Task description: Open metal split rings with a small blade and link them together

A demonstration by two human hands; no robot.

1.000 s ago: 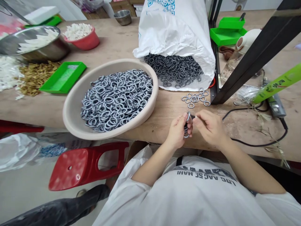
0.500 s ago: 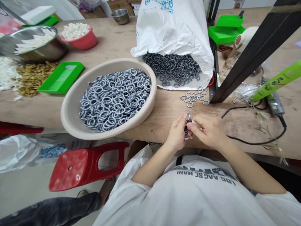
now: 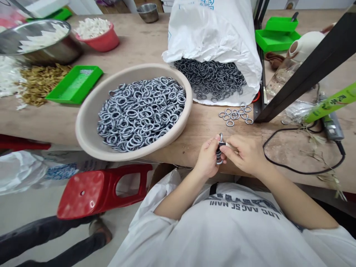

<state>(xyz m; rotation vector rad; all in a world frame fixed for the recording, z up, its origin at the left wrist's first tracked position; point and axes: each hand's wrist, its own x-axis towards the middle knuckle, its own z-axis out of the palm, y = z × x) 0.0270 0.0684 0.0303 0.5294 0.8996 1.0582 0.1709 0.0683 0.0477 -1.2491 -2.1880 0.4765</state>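
My left hand [image 3: 207,158] is closed around several grey rings [image 3: 219,160] held in a small stack near the table's front edge. Pinched in my right hand [image 3: 246,154] is a small tool with a dark flat blade [image 3: 222,144], which meets the rings near their upper end; its exact kind is hidden by my fingers. A big beige basin [image 3: 85,126] heaped with grey rings [image 3: 144,115] stands to the left. Loose rings [image 3: 234,115] lie just beyond my hands, before a white sack [image 3: 214,37] whose mouth spills darker rings [image 3: 211,79].
A black metal post [image 3: 300,70] slants up at the right, by a power strip [image 3: 333,128] with a black cable [image 3: 302,173]. Green trays [image 3: 66,98], a red bowl [image 3: 104,40] and a steel basin [image 3: 59,46] stand left. A red stool [image 3: 82,194] and someone's legs [image 3: 75,244] are below.
The view has shifted slightly, so the table items sit further right. My hands stay together, the blade tilting a little at the rings. The other person's legs have moved, with more of them showing.
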